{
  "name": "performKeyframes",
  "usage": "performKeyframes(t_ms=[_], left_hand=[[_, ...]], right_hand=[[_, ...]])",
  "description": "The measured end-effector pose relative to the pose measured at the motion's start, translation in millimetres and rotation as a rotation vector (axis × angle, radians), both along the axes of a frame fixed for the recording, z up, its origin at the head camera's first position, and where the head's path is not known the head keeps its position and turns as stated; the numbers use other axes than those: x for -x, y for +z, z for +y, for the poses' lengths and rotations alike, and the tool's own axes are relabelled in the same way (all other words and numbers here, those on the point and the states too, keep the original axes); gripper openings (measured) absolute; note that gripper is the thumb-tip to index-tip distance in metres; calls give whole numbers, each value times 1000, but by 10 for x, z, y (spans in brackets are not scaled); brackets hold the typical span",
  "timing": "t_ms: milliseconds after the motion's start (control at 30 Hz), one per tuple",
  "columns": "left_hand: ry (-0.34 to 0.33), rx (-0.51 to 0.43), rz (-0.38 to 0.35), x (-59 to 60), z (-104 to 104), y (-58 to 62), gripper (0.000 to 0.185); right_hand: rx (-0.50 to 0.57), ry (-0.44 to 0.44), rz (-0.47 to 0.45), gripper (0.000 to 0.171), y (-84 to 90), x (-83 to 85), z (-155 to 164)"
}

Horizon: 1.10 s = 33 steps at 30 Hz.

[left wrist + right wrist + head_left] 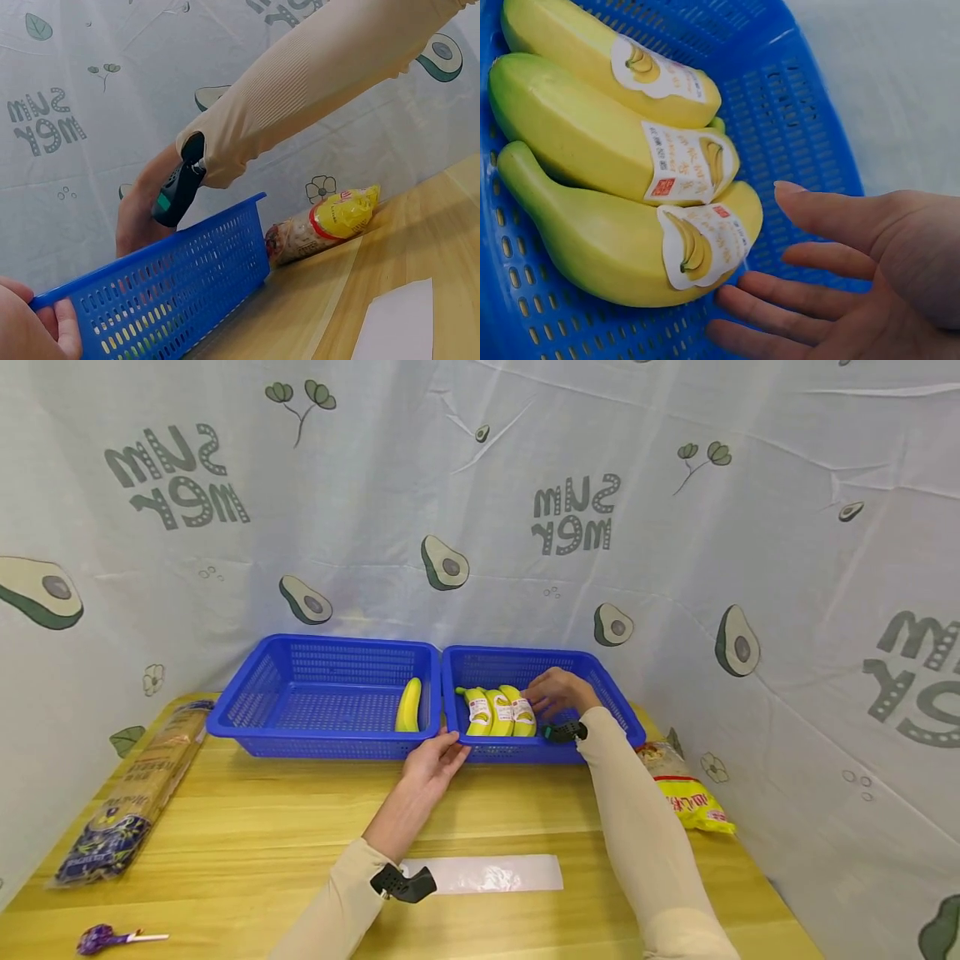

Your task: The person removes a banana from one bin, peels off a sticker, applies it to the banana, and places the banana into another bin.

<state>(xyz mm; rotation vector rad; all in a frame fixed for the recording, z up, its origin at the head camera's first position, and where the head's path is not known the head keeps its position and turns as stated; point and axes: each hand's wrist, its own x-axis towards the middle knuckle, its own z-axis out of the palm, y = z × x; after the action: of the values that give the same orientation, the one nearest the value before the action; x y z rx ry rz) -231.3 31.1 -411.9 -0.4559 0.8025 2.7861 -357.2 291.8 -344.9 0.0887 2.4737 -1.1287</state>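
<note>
Three yellow bananas (501,710) with white printed labels lie side by side in the right blue basket (525,752). My right hand (558,689) is inside that basket, just right of them. In the right wrist view its fingers are extended and spread, holding nothing; the fingertips (731,300) come close to the nearest banana (630,240), and whether they touch it I cannot tell. My left hand (431,764) grips the rim at the basket's front left corner, as the left wrist view also shows. A single banana (408,706) lies at the right end of the left blue basket (322,747).
A long pack of dried noodles (142,785) lies along the table's left side, with a purple-wrapped lollipop (112,937) in front. Right of the baskets is a yellow-ended food bag (686,789). A pale strip (495,873) lies near my left forearm. A printed curtain (375,485) hangs behind.
</note>
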Motion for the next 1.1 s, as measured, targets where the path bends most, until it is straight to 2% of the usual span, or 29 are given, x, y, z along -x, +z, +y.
performKeyframes(t_ms=[400, 600, 767, 1100], left_hand=[[0, -14, 6, 5, -40, -23, 16], [12, -8, 22, -18, -22, -17, 16], [15, -13, 21, -36, -86, -16, 13], [27, 33, 19, -88, -241, -70, 14]], right_hand=[[-69, 34, 116, 66, 68, -58, -78], [-96, 65, 221, 69, 210, -105, -246], [-115, 131, 317, 69, 342, -126, -508], [-8, 215, 461, 59, 530, -208, -989]])
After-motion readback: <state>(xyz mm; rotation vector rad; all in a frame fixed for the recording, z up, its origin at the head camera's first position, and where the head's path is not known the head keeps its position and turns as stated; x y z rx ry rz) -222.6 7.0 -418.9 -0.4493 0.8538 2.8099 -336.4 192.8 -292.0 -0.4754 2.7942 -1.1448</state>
